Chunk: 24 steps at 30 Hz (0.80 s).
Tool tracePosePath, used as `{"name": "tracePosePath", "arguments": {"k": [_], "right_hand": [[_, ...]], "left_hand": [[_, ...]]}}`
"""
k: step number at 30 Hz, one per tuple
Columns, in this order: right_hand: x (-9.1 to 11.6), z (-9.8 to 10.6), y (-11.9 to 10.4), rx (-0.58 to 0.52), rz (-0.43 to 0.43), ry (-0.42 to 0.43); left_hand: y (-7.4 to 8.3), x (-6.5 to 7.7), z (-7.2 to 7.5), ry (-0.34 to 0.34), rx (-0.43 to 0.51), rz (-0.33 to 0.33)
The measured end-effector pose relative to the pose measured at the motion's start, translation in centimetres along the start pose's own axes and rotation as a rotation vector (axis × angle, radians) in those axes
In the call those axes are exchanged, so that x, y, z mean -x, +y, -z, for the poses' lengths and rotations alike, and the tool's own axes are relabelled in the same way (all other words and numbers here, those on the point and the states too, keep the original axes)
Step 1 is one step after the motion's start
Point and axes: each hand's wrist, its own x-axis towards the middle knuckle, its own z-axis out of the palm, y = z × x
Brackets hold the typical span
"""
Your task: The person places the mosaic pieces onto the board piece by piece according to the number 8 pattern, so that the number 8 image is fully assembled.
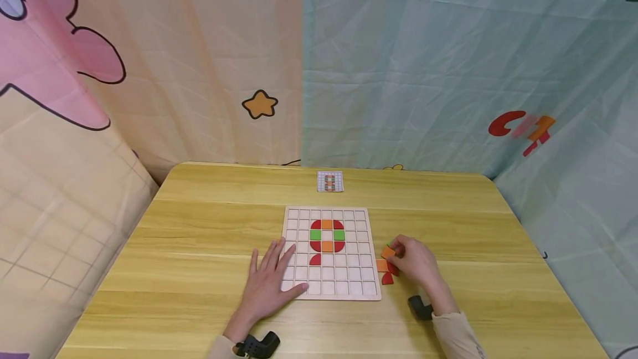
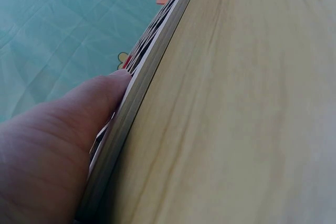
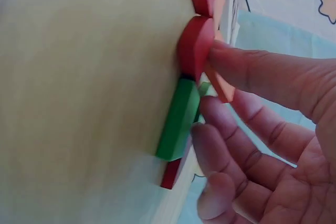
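A white grid board (image 1: 356, 276) lies on the table. On it, red quarter-round blocks, orange squares and green squares form a ring, with one red quarter-round block (image 1: 315, 260) just below. My left hand (image 1: 269, 284) rests on the board's left side, fingers spread and thumb on the near edge. Right of the board, my right hand (image 1: 416, 260) pinches an orange square block (image 3: 222, 85) between thumb and fingers, tilted up off the tabletop. Close to these fingers lie a red curved block (image 3: 196, 48) and a green block (image 3: 178, 121). Another orange block (image 1: 381, 266) lies by the board's right edge.
A small pattern card (image 1: 330, 181) lies beyond the board near the table's back edge. A red quarter-round block (image 1: 387, 278) sits nearest me in the loose pile. Printed curtains (image 1: 399, 71) hang behind the wooden table (image 1: 199, 226).
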Motion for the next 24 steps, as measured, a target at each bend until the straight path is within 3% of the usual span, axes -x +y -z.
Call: {"name": "tracePosePath", "arguments": {"k": [5,14,19,24], "right_hand": [[0.2,0.0,0.3,-0.089,-0.001,0.021],[-0.1,-0.6,-0.3,-0.3,0.034,0.051],[-0.4,-1.4,-1.6,-0.42,0.04,-0.015],[-0.6,-2.1,-3.1,-0.47,0.053,-0.095]], "left_hand": [[0.0,0.1,0.0,0.026,0.004,-0.013],[-0.1,0.1,-0.1,0.009,0.002,0.0],[-0.1,0.0,-0.1,0.005,-0.001,-0.003],[-0.2,0.0,-0.1,-0.008,-0.008,0.001]]}}
